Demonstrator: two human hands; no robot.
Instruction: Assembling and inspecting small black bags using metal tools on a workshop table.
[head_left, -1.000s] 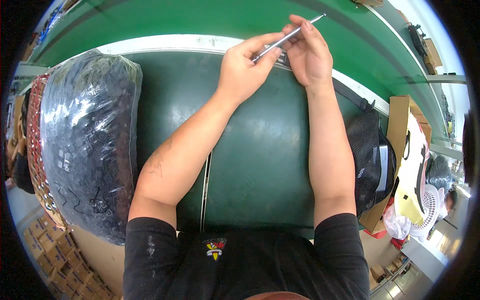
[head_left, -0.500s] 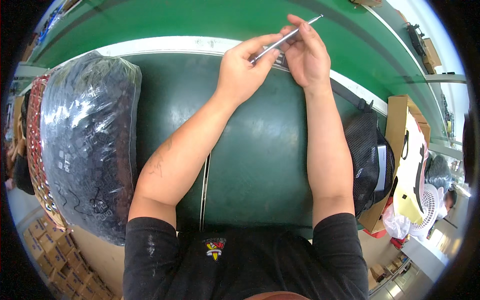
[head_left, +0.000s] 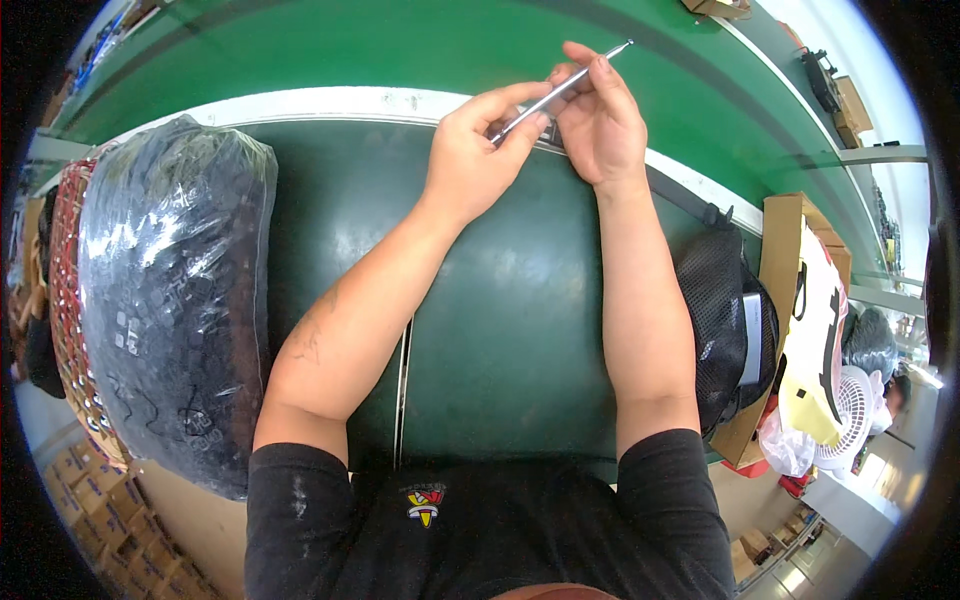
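Observation:
A slim silver rod with a small knob at its far tip, like a telescopic antenna (head_left: 562, 88), is held slantwise over the far side of the green table (head_left: 510, 330). Its thicker lower end is pinched between the thumb and fingers of my left hand (head_left: 475, 150). Farther up, the fingers and thumb of my right hand (head_left: 608, 125) close around the rod near its thin tip, with the palm turned partly toward me. Some right-hand fingertips are hidden behind the rod.
A big clear plastic bag of dark parts (head_left: 180, 300) fills the table's left side. On the right lie a black mesh bag (head_left: 715, 310) and an open cardboard box (head_left: 780, 240). A white-edged green belt (head_left: 380, 50) runs along the far side. Stacked cartons (head_left: 120, 520) stand at lower left.
The whole view has shifted slightly, so the table and bags sit a little lower and to the left. Both hands keep nearly the same hold on the silver rod.

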